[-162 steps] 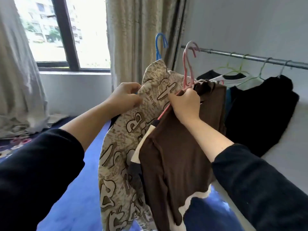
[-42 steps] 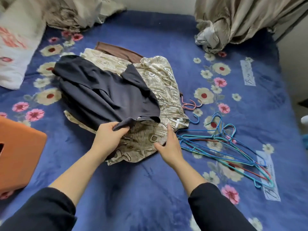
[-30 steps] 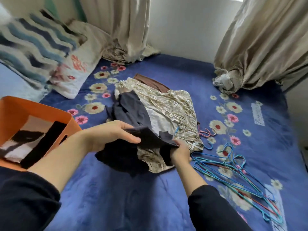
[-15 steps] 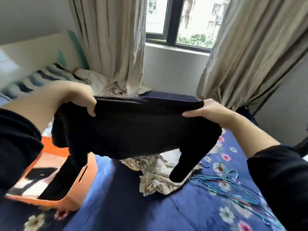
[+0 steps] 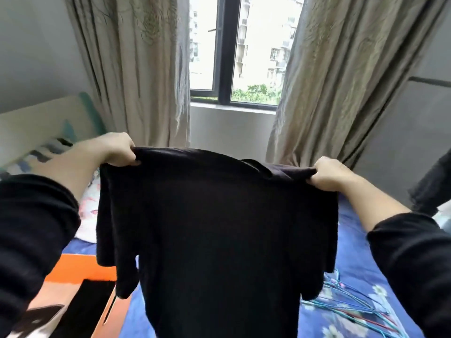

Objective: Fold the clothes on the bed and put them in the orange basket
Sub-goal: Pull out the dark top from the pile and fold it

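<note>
A black T-shirt [image 5: 219, 235] hangs spread out in the air in front of me, above the bed. My left hand [image 5: 117, 150] grips its left shoulder and my right hand [image 5: 329, 174] grips its right shoulder. The collar sits near the top right. The orange basket [image 5: 78, 267] stands on the bed at the lower left, with folded clothes inside. The shirt hides the other clothes on the bed.
The blue floral bedspread [image 5: 351, 230] shows on both sides of the shirt. Several wire hangers [image 5: 346, 311] lie on it at the lower right. Pillows [image 5: 87, 211] sit at the left. Beige curtains [image 5: 336, 81] and a window [image 5: 234, 50] stand behind. Dark clothing [image 5: 434, 186] hangs at the right edge.
Both hands have lifted the black shirt off the pile and spread it wide by the shoulders. It now hangs straight down, and my view has tilted up towards the window.
</note>
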A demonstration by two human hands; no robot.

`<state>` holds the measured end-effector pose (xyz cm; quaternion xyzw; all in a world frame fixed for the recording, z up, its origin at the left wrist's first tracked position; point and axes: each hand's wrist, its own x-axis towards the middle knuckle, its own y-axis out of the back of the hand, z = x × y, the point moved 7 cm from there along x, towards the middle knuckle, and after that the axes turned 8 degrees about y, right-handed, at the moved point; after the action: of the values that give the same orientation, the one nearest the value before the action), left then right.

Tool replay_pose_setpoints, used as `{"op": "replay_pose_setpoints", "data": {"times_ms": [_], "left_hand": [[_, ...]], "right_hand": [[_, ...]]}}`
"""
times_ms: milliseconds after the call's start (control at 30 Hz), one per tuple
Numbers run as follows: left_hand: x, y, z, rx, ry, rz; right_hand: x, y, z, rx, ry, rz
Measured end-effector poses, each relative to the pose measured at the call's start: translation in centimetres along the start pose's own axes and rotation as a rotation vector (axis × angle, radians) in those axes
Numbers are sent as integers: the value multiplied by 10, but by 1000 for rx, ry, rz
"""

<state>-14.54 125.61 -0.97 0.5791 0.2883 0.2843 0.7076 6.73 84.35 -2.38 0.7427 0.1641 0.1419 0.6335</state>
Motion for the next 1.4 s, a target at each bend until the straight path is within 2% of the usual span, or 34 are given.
{"op": "replay_pose_setpoints", "data": {"times_ms": [67, 133, 200, 267, 300, 367, 400, 433, 467, 500, 567, 633, 700, 800, 900, 967, 1100, 1200, 1400], "left_hand": [[8, -11, -1, 37, 52, 193], [14, -19, 1, 132, 104, 326], [20, -25, 2, 78, 196, 339], [34, -32, 3, -367, 239, 227], [40, -35, 8, -720, 232, 150], [42, -30, 20, -1324, 224, 123], [43, -24, 23, -1504, 192, 167], [43, -16, 23, -1551, 143, 275], [38, -7, 23, -1507, 63, 398], [34, -2, 20, -1415, -6, 522], [23, -11, 9, -1276, -79, 710], [17, -42, -4, -1231, -75, 766], [-1, -79, -9, -1218, -78, 716], [-32, -154, -23, -1057, -68, 658], [-71, -233, -44, -962, -38, 529], [-97, -282, -54, -867, -39, 413], [-137, -398, -88, -520, 49, -58], [-169, -477, -109, -200, -1, -387], [-198, -517, -138, 174, -95, -482]], "right_hand": [[1, -14, 12, -54, -85, 88], [6, -26, 20, 0, -185, 109], [14, -39, 24, 331, -280, 55], [24, -49, 15, 805, -341, -21], [31, -49, 7, 1044, -330, -3], [46, -34, -5, 1415, -244, 219], [48, -23, -6, 1531, -204, 380], [49, -15, -4, 1593, -156, 526], [48, -9, 1, 1545, -106, 650], [44, -3, 6, 1398, -53, 748], [34, -1, 12, 1138, 40, 830], [23, -16, 15, 1074, 108, 829], [7, -39, 20, 1090, 108, 835], [-19, -100, 33, 919, 23, 750], [-48, -177, 55, 635, -116, 547], [-67, -230, 68, 482, -175, 349], [-114, -347, 95, 193, -187, -88], [-162, -427, 112, 76, -226, -410], [-218, -473, 130, -179, -149, -673]]}}
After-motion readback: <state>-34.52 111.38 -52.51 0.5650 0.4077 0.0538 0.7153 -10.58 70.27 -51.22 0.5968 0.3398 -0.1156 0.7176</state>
